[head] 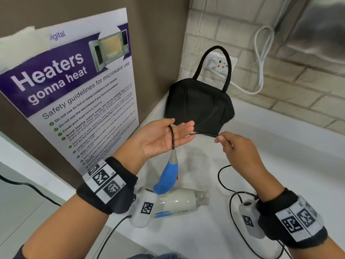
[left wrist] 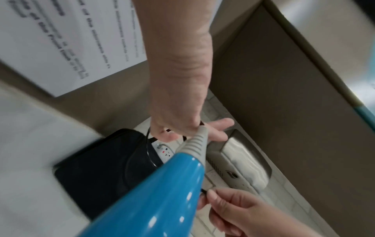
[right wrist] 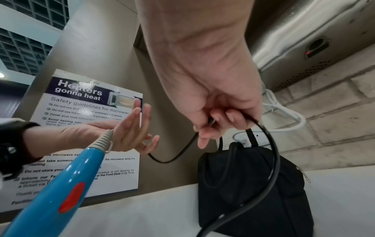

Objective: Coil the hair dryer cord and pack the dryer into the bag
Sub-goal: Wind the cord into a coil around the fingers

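Cord (head: pixel 203 135) loops open left hand (head: pixel 164 136), right hand (head: pixel 235 144) pinching.

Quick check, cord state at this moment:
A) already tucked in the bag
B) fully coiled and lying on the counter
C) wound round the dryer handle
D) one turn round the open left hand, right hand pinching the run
D: the cord loops once over the open left hand, and the right hand pinches the run, with slack trailing on the counter.

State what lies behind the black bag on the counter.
Behind the black bag is a tiled wall with a white socket plate and a white cable. The bag covers the wall's foot, so anything there cannot be seen.
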A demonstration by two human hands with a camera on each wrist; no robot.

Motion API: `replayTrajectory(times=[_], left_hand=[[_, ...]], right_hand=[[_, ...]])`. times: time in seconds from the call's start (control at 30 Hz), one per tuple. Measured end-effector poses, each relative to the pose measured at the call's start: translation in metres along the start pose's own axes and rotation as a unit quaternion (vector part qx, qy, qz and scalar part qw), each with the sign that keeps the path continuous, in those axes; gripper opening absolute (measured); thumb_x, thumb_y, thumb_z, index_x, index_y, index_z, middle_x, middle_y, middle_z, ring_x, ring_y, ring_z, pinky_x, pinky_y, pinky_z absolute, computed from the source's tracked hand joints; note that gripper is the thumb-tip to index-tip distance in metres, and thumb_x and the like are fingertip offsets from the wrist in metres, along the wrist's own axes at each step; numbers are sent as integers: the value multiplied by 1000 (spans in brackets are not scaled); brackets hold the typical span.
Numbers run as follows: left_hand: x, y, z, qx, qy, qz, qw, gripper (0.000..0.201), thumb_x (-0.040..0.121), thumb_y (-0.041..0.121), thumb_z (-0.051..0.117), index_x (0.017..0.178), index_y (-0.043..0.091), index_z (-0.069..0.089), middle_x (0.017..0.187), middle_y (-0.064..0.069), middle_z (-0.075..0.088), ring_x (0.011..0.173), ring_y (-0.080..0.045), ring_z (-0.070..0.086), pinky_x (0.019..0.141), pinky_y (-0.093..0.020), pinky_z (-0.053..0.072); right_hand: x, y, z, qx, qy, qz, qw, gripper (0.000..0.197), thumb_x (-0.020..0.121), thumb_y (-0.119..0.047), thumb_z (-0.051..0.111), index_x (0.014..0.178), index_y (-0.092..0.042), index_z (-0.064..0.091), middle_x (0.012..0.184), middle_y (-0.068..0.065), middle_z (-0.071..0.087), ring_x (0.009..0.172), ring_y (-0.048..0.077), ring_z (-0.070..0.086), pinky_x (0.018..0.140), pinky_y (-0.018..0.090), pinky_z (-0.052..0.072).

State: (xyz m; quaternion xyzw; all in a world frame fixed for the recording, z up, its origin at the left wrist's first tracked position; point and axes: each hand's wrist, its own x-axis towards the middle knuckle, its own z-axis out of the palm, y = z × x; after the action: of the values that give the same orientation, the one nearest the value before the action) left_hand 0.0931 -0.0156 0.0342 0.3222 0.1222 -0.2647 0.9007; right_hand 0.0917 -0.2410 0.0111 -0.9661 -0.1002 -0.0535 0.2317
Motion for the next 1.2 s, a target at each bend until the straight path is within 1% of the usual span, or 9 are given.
replayTrajectory(times=[0.1, 0.27, 0.4, 0.53, 0.73, 0.83, 0.93, 1.1, 1.2], left_hand=[[1, -1, 7, 53, 19, 75, 996, 22, 103, 13, 24, 112, 0, 39, 94, -24, 72, 81, -30, 73, 66, -37, 61], [10, -5, 9, 59, 33, 175, 982, 37, 103, 15, 27, 129, -6, 42, 125, -28, 58, 113, -35, 60, 100, -39, 48], [16, -7, 9, 136, 67, 214, 965, 36, 102, 13, 32, 132, -1, 45, 134, -20, 54, 120, -30, 56, 103, -39, 44], [14, -7, 12, 219, 50, 206, 952, 38, 100, 20, 36, 134, 6, 46, 132, -12, 57, 119, -27, 57, 102, -42, 44], [7, -8, 16, 297, -50, 170, 938, 40, 103, 27, 25, 130, 8, 47, 124, -13, 63, 109, -27, 65, 88, -39, 53], [4, -7, 16, 321, -100, 138, 932, 42, 103, 28, 24, 131, 7, 47, 124, -16, 63, 111, -32, 63, 100, -48, 45], [-1, -6, 16, 331, -151, 105, 926, 41, 102, 29, 23, 128, 10, 50, 123, -17, 63, 113, -38, 60, 102, -52, 41], [-10, -9, 15, 293, -226, 60, 927, 41, 97, 30, 30, 121, 8, 54, 113, -17, 68, 107, -42, 63, 101, -52, 43], [-13, -10, 15, 267, -224, 63, 935, 35, 92, 28, 34, 111, 6, 55, 96, -12, 73, 89, -34, 71, 93, -49, 49]], right_hand=[[-7, -1, -2, 6, -34, -19, 999, 25, 96, -34, 45, 98, -22, 68, 75, -4, 62, 76, 23, 61, 70, 34, 47], [-26, -10, -3, 14, -97, -57, 994, 20, 94, -31, 50, 105, -29, 67, 98, -5, 69, 81, 13, 59, 76, 27, 46], [-39, -24, -10, 0, -145, -105, 984, 22, 96, -28, 47, 106, -28, 67, 88, -9, 62, 81, 12, 56, 72, 20, 42], [-41, -36, -26, -2, -97, -156, 983, 22, 94, -29, 47, 92, -25, 69, 74, -2, 59, 73, 18, 52, 66, 33, 46], [-9, -57, -50, 16, 26, -198, 980, 18, 84, -19, 51, 82, -17, 68, 72, 1, 61, 70, 19, 51, 64, 30, 41], [16, -65, -53, 34, 66, -188, 979, 15, 84, -13, 54, 83, -15, 69, 73, 3, 59, 73, 21, 54, 64, 31, 42], [37, -70, -46, 67, 65, -171, 981, 16, 84, -13, 53, 82, -16, 68, 79, 6, 64, 78, 21, 59, 71, 34, 47], [59, -71, -33, 151, 3, -168, 974, 19, 90, -15, 55, 74, -24, 62, 70, -11, 61, 65, -1, 56, 63, 10, 41], [56, -69, -12, 196, -50, -145, 969, 36, 92, -15, 50, 61, -32, 51, 57, -16, 53, 58, -4, 50, 58, 9, 37]])
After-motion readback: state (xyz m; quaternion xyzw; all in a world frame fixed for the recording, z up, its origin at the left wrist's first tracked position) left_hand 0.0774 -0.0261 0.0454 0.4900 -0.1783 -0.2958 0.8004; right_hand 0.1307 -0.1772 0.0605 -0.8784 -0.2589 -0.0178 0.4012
